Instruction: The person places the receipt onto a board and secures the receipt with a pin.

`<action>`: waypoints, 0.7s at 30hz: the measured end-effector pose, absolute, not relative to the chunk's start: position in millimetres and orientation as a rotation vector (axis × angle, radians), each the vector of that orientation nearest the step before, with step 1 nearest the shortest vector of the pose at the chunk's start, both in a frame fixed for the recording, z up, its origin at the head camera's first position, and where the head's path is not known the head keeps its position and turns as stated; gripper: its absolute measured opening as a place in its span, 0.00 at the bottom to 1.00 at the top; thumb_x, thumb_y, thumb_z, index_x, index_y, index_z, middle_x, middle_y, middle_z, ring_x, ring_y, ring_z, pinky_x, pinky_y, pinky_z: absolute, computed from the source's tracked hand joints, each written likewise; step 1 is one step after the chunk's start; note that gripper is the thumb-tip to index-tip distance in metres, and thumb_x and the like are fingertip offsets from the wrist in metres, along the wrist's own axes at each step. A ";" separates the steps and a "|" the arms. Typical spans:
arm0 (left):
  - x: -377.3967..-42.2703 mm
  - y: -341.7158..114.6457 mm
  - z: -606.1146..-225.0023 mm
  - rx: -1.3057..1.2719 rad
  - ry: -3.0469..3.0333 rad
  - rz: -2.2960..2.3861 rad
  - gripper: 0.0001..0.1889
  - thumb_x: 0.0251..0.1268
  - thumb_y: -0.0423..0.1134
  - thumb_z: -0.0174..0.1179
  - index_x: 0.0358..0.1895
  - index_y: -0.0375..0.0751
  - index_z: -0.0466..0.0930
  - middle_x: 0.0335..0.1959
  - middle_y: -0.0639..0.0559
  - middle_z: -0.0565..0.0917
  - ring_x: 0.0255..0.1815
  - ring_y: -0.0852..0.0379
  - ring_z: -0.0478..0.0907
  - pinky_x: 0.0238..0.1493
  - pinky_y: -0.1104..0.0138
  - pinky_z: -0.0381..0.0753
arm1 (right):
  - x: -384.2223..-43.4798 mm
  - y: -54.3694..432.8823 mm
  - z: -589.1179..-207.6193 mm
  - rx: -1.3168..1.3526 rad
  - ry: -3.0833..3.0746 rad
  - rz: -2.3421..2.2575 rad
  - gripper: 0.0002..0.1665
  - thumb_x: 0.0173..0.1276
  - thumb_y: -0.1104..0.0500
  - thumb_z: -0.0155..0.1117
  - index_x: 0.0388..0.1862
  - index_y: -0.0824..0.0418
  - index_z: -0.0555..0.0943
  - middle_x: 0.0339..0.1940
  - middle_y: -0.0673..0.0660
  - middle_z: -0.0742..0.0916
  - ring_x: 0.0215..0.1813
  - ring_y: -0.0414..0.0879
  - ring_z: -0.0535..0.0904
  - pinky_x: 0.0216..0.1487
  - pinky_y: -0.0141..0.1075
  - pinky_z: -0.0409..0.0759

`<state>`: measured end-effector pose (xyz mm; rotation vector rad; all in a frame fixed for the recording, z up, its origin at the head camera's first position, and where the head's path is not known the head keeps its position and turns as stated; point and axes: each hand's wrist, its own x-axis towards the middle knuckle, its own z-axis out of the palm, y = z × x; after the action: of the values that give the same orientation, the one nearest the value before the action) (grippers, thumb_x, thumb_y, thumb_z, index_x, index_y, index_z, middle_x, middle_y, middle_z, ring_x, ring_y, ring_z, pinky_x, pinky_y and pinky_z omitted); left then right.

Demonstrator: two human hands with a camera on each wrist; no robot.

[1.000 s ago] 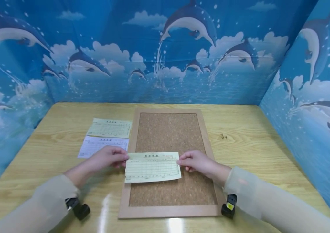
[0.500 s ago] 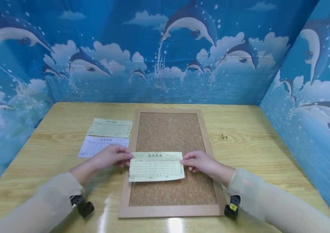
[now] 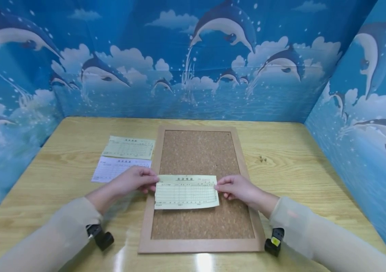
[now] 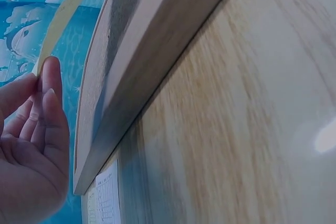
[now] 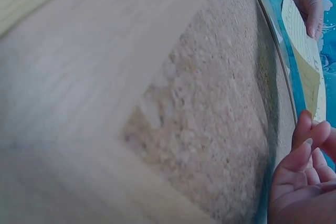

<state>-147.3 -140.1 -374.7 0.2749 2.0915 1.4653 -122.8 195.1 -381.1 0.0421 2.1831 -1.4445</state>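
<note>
A pale yellow printed form is stretched between both hands above a wood-framed cork board. My left hand pinches the form's left edge between thumb and fingers. Its right edge is pinched by my right hand. In the left wrist view the form appears edge-on, raised off the board, with the left hand below it. From the right wrist, the form looks slightly bent, and the right hand grips its near end.
Left of the board lie a pale green form and a white form, the white one partly behind the left hand. Several small brass-coloured pieces lie on the wooden table to the right. Dolphin-print cloth surrounds the back and sides.
Both hands have carried the yellow form a little to the right and slightly up across the cork board. Their hold on its edges is the same.
</note>
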 end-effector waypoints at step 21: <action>-145.2 -127.7 -371.8 0.220 2.076 1.494 0.15 0.64 0.40 0.58 0.46 0.31 0.78 0.35 0.46 0.84 0.34 0.54 0.83 0.37 0.62 0.80 | -121.7 210.3 -374.8 -0.001 2.163 -1.508 0.15 0.66 0.62 0.60 0.46 0.74 0.77 0.22 0.52 0.78 0.24 0.37 0.71 0.26 0.27 0.72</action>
<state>-145.2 -127.7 -371.8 0.2202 2.0759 1.4945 -121.7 210.3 -374.8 -0.0013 2.1629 -1.5083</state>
